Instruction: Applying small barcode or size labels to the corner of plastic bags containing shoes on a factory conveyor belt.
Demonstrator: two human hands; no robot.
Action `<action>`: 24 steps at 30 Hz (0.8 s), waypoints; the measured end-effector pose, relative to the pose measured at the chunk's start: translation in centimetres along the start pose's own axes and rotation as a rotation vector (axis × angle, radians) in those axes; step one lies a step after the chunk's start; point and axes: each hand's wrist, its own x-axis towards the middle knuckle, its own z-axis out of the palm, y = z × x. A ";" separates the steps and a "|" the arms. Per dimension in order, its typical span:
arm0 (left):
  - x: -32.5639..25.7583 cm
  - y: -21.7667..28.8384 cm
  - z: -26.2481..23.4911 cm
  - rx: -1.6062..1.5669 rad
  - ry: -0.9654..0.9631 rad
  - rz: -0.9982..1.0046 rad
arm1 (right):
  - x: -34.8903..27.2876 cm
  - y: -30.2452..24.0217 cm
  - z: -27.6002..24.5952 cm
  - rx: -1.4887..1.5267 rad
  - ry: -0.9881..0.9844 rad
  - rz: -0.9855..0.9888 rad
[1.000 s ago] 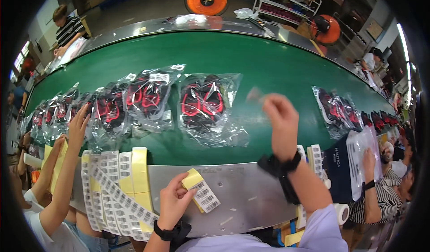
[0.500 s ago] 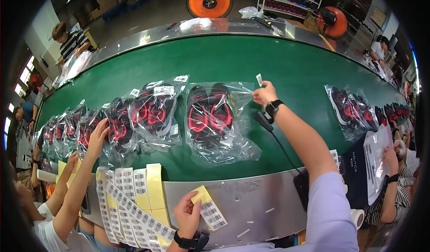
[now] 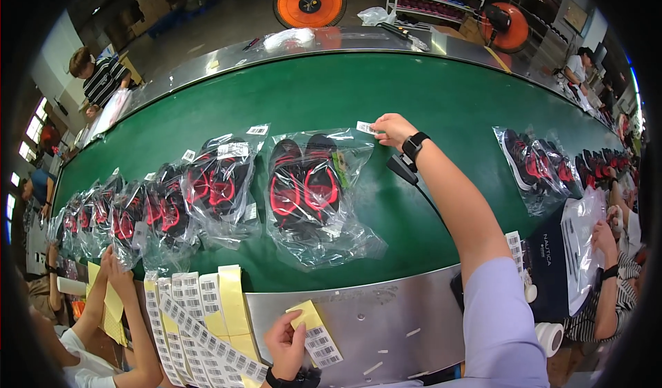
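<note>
**Meanwhile, a Label Met Its Bag on the Green Belt**

Broadly, the green conveyor belt [image 3: 441,98] filled the view, and everything else sat relative to it. On the belt, the nearest clear bag of black-and-red footwear [image 3: 310,185] lay flat at the middle, with a similar bag [image 3: 221,185] just beside it toward the person's left. Beyond that one, more bags overlapped down the belt; I could not count them surely. At least two further bags lay well apart toward the belt's right end.

At the belt's near edge ran a steel ledge [image 3: 386,319]. On it, to the left, lay several label strips [image 3: 200,333], roughly five or six, overlapping.

The right hand [image 3: 393,129] reached across the belt, its fingers pinched on one small white sticker [image 3: 365,127] at the far top corner of the nearest bag. The left hand [image 3: 286,343] rested over the ledge, closed around a short yellow-backed label sheet [image 3: 314,333] showing about four labels.

By my judgement the sticker was feather-light, limp and tacky on one face, best held by an edge. The bag looked soft, slippery and crinkly, light enough to drag; its film would wrinkle under pressure, so pressing over the firm footwear inside seemed wiser.
</note>
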 end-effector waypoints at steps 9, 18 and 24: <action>-0.6 0.0 0.4 0.022 -0.009 0.010 | 4.4 2.2 1.7 -0.158 -0.089 -0.022; -0.2 0.0 2.4 0.038 0.029 0.007 | 1.2 3.7 1.6 -0.437 0.485 -0.354; -0.5 0.0 -0.6 -0.002 0.119 0.019 | 1.9 6.2 -9.4 0.039 -0.169 -0.364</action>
